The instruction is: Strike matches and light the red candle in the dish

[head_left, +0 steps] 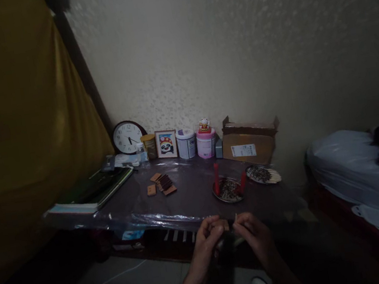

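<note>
My left hand [205,242] and my right hand [256,234] are held close together just below the front edge of the low dark table [191,199]. The left fingers are curled round a small brown piece [223,225]. The right fingers pinch a thin stick [236,218]; it is too small and dark to name. On the table ahead stands a round dish [228,189] of small dark bits with two red sticks leaning in it. Beside it lies a plate [263,174] with pale sticks. A pile of small brown tiles [162,183] lies left of centre.
Along the wall stand a clock [127,136], a jar [149,146], a framed panda picture [166,144], two tubs [197,143] and an open cardboard box [250,141]. Books [92,191] lie at the table's left. A yellow curtain [18,130] hangs left; bedding [355,168] lies right.
</note>
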Demonstrator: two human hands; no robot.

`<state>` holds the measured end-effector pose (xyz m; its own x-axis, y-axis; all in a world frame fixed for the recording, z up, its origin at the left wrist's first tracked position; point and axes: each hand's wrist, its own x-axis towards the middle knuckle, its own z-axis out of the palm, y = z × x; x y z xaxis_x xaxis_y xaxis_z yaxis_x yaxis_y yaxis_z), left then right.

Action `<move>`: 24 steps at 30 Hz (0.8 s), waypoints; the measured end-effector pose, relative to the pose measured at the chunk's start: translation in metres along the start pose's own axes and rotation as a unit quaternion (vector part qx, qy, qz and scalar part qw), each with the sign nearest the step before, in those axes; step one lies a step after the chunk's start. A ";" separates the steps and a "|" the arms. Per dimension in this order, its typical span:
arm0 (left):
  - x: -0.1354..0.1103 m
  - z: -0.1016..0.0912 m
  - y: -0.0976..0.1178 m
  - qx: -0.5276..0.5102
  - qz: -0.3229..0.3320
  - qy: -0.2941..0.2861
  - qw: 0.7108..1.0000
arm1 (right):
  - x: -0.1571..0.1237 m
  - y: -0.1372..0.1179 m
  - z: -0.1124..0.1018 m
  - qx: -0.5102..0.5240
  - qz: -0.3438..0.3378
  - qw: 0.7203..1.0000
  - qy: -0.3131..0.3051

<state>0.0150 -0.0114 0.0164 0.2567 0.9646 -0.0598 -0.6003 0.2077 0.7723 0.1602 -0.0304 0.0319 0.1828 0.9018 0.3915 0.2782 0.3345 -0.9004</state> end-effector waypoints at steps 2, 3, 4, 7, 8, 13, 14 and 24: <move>0.000 0.000 0.000 -0.014 -0.003 -0.003 1.000 | 0.002 0.002 -0.001 0.020 0.040 0.999 0.016; 0.000 0.000 -0.001 -0.018 -0.006 -0.004 1.000 | 0.002 0.003 -0.001 0.030 0.054 0.998 0.020; 0.000 0.000 -0.001 -0.021 -0.008 -0.004 1.000 | 0.003 0.005 -0.002 0.041 0.063 0.997 0.021; 0.000 -0.001 -0.002 -0.024 -0.012 -0.008 1.000 | 0.003 0.009 -0.003 0.065 0.070 0.995 0.017; 0.000 -0.002 -0.003 -0.025 -0.013 -0.012 1.000 | 0.003 0.010 -0.004 0.069 0.068 0.995 0.017; -0.002 -0.001 -0.003 -0.047 -0.015 -0.037 0.998 | 0.003 0.014 -0.003 0.079 0.054 0.995 0.006; -0.002 -0.001 -0.003 -0.051 -0.015 -0.039 0.998 | 0.003 0.014 -0.003 0.082 0.053 0.995 0.005; -0.002 0.001 0.004 -0.047 -0.028 -0.013 0.998 | 0.003 0.019 0.004 0.091 0.086 0.992 -0.011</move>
<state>0.0127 -0.0130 0.0203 0.3107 0.9469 -0.0833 -0.6525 0.2762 0.7056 0.1625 -0.0200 0.0150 0.1911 0.9550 0.2269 0.0696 0.2174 -0.9736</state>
